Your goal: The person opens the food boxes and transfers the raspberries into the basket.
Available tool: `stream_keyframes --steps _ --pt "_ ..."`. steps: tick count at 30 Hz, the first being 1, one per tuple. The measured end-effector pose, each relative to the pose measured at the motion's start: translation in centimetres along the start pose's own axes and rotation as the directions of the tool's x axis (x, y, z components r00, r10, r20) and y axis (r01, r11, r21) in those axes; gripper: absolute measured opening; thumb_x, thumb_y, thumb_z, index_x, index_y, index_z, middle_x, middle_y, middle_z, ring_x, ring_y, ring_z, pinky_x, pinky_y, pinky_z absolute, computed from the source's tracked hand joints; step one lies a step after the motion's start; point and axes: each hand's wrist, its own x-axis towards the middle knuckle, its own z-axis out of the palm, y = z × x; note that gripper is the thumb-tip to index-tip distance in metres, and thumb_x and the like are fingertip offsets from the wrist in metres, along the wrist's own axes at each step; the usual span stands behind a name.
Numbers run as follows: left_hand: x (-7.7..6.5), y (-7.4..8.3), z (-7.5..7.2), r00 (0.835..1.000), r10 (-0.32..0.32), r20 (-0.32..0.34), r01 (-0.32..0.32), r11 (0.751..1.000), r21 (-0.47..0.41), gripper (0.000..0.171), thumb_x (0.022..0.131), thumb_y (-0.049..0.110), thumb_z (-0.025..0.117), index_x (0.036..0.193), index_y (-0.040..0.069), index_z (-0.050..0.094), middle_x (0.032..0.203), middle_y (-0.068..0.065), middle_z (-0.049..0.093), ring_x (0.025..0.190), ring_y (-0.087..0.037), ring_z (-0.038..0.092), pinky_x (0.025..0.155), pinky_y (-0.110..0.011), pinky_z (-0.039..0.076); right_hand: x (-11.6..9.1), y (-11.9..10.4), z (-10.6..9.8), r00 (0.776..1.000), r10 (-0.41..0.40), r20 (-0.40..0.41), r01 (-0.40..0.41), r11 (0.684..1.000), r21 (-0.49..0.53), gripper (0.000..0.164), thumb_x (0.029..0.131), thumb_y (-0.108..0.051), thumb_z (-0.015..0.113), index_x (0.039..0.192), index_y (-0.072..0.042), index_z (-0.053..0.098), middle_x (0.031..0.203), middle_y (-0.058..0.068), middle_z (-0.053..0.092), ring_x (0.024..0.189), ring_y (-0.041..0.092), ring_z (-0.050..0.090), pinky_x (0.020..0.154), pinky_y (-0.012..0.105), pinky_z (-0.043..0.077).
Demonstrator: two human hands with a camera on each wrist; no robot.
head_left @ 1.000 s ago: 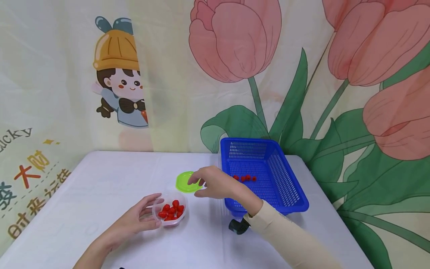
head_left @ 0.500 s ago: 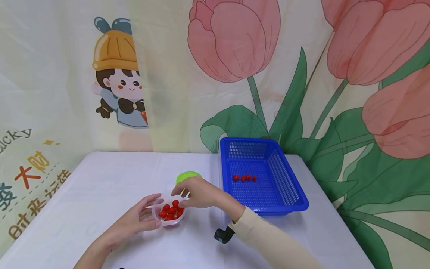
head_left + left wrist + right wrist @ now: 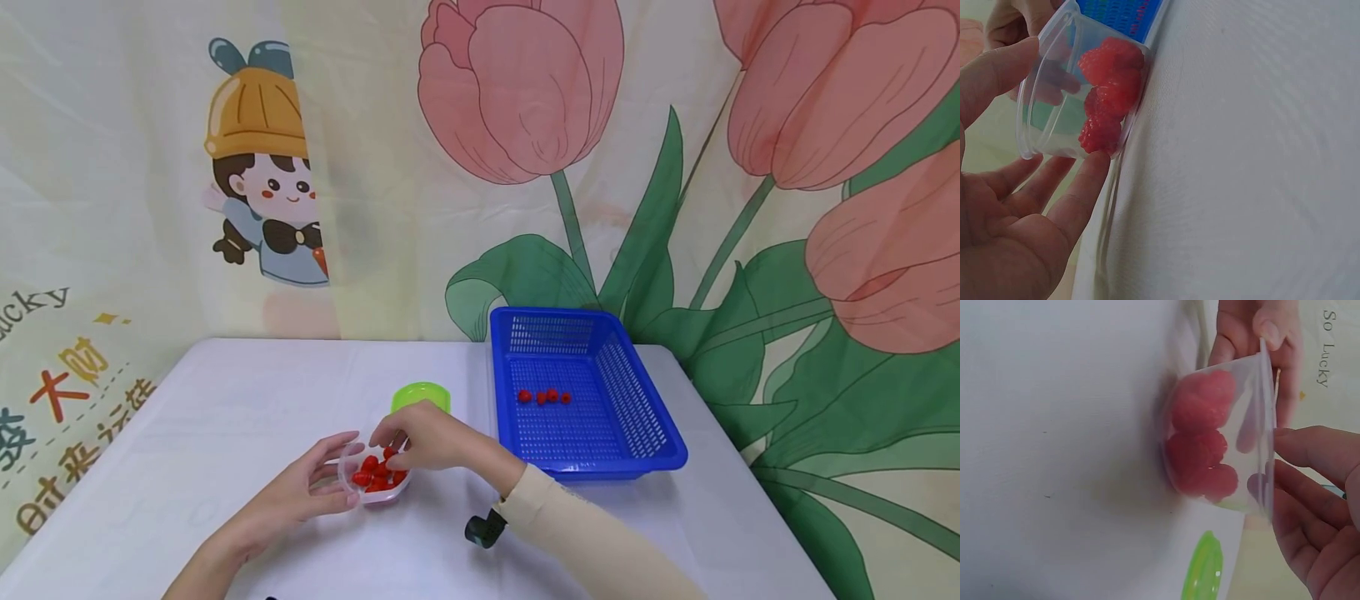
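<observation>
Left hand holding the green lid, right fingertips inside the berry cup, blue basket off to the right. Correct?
Not quite: the left hand holds the berry cup, not the green lid, as the left wrist view shows. The rest is right.

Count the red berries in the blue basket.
4, in a row inside the blue basket: leftmost berry near its left side, then second berry, third berry, rightmost berry.
</observation>
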Motion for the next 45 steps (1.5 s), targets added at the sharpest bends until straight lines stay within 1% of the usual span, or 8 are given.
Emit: stream_keyframes --steps 4,11,16,21,29,33,37,45 --pt "-0.1 -0.1 0.0 1.000 -0.003 -0.001 0.003 1.000 0.010 0.086 0.096 0.026 0.080 0.166 0.019 0.029 0.167 -0.016 0.038 0.151 -0.045 0.039 0.109 -0.033 0.052 0.4 -0.1 0.8 1.000 0.022 0.006 -0.022 0.999 -0.033 0.029 0.095 -0.009 0.080 0.124 -0.013 0.078 0.106 -0.003 0.079 0.094 0.001 0.069 0.079 0.009 0.051" --pt "-0.1 -0.1 0.0 1.000 0.005 -0.003 -0.005 1.000 -0.002 0.087 0.095 0.024 0.080 0.166 0.019 0.029 0.167 -0.017 0.037 0.151 -0.046 0.038 0.099 -0.015 0.048 0.7 -0.4 1.4 0.999 0.051 -0.006 -0.051 0.998 -0.040 0.031 0.094 -0.010 0.081 0.125 -0.013 0.078 0.106 -0.003 0.079 0.091 0.001 0.068 0.075 0.007 0.051" --pt "-0.1 0.0 0.0 1.000 0.006 0.001 -0.006 1.000 0.002 0.088 0.096 0.024 0.080 0.166 0.018 0.028 0.167 -0.017 0.036 0.151 -0.046 0.038 0.099 -0.013 0.047 0.8 -0.5 1.8 0.999 0.038 -0.006 -0.038 0.998 -0.051 0.031 0.094 -0.010 0.083 0.124 -0.014 0.079 0.104 -0.005 0.079 0.088 0.002 0.067 0.073 0.007 0.050" --pt "0.0 -0.1 -0.1 1.000 0.025 0.004 -0.025 1.000 0.004 0.088 0.096 0.024 0.080 0.166 0.018 0.029 0.166 -0.016 0.038 0.151 -0.045 0.039 0.101 -0.014 0.048 1.2 -0.6 2.3 1.000 0.018 0.007 -0.017 0.993 -0.116 0.027 0.094 -0.012 0.082 0.121 -0.015 0.081 0.104 -0.007 0.079 0.089 0.004 0.066 0.074 0.007 0.048" --pt "-0.2 -0.3 0.0 0.999 0.053 0.007 -0.052 0.999 -0.010 0.088 0.095 0.022 0.081 0.166 0.016 0.029 0.165 -0.016 0.039 0.151 -0.044 0.040 0.102 -0.014 0.047 1.6 -0.7 3.1 0.999 0.052 0.001 -0.050 0.977 -0.207 0.025 0.095 -0.019 0.082 0.120 -0.022 0.082 0.102 -0.014 0.079 0.089 0.000 0.064 0.075 0.008 0.045" --pt "-0.2 -0.3 0.0 0.999 0.050 0.007 -0.049 0.999 -0.016 0.088 0.095 0.022 0.081 0.166 0.016 0.028 0.166 -0.016 0.038 0.151 -0.044 0.039 0.101 -0.014 0.047 1.7 -0.8 3.5 0.998 0.055 -0.019 -0.058 0.962 -0.267 0.025 0.093 -0.023 0.084 0.118 -0.027 0.083 0.096 -0.017 0.077 0.083 -0.002 0.060 0.072 0.010 0.043" --pt "-0.2 -0.3 0.1 0.999 0.053 0.003 -0.052 0.999 -0.014 0.089 0.095 0.021 0.082 0.166 0.015 0.028 0.165 -0.017 0.038 0.150 -0.045 0.040 0.101 -0.015 0.048 1.9 -1.0 3.8 0.997 0.065 -0.037 -0.074 0.933 -0.353 0.025 0.092 -0.029 0.086 0.117 -0.033 0.083 0.089 -0.020 0.075 0.076 -0.004 0.054 0.068 0.012 0.040" --pt "-0.1 -0.4 0.1 0.997 0.071 0.010 -0.071 0.997 -0.028 0.089 0.095 0.020 0.081 0.166 0.014 0.028 0.166 -0.017 0.038 0.151 -0.044 0.040 0.103 -0.016 0.049 2.2 -1.4 4.2 0.997 0.071 -0.035 -0.079 0.876 -0.476 0.027 0.093 -0.035 0.083 0.120 -0.040 0.081 0.090 -0.019 0.075 0.074 -0.001 0.053 0.063 0.015 0.038"
